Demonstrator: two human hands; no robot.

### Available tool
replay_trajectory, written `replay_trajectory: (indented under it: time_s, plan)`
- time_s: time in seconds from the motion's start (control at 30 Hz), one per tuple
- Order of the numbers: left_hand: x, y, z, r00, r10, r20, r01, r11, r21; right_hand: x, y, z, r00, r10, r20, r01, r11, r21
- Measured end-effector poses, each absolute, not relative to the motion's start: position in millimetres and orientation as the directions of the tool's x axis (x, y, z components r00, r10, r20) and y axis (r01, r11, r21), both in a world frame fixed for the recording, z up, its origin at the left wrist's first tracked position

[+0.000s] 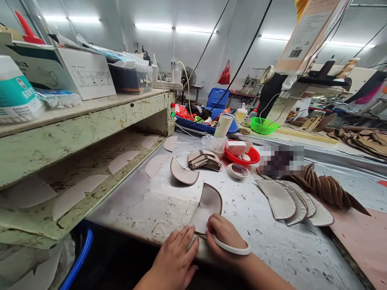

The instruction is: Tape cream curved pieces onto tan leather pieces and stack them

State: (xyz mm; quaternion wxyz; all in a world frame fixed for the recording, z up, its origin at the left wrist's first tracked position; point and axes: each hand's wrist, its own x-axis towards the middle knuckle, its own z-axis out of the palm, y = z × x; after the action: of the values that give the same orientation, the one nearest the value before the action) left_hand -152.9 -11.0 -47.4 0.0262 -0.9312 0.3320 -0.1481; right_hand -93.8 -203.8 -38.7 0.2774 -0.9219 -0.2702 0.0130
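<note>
A curved white piece with a dark brown edge (208, 202) lies near the table's front edge, one half bent up from a crease. My left hand (177, 257) rests at its near left edge, fingers stretched out and close together, thumb lower down. My right hand (225, 233) has its fingers curled at the piece's near right edge; the fingertips are partly hidden. A narrow white tape ring (235, 247) sits around my right wrist. Just beyond lies another bent, brown-edged white piece (184, 175).
Behind are a stack of brown-edged pieces (204, 160), tape rolls (238, 171) and a red basket (252, 156). Fanned white panels (279, 201) and brown folded pieces (328, 189) lie right. A green shelf (130, 112) with cut white pieces (77, 197) stands left. A tumbler (223, 125) stands behind.
</note>
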Motion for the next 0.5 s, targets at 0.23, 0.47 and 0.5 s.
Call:
replay_trajectory:
  time_s: [0.23,0.47,0.5]
  plan:
    - [-149,-26,-54,0.773,-0.541,0.331,-0.529,-0.838,-0.133,-91,-202,-46,0.837,0.525,0.156,0.525,-0.688,-0.501]
    - [-145,-39,-51,0.753,-0.509,0.418,-0.487,-0.857,-0.167,-84,-209,-36,0.855,0.510,0.097,0.501,-0.761,-0.412]
    - [-144,-40,-50,0.745,-0.517,0.421,-0.493,-0.852,-0.175,-82,-211,-36,0.859,0.505,0.082,0.487,-0.760,-0.430]
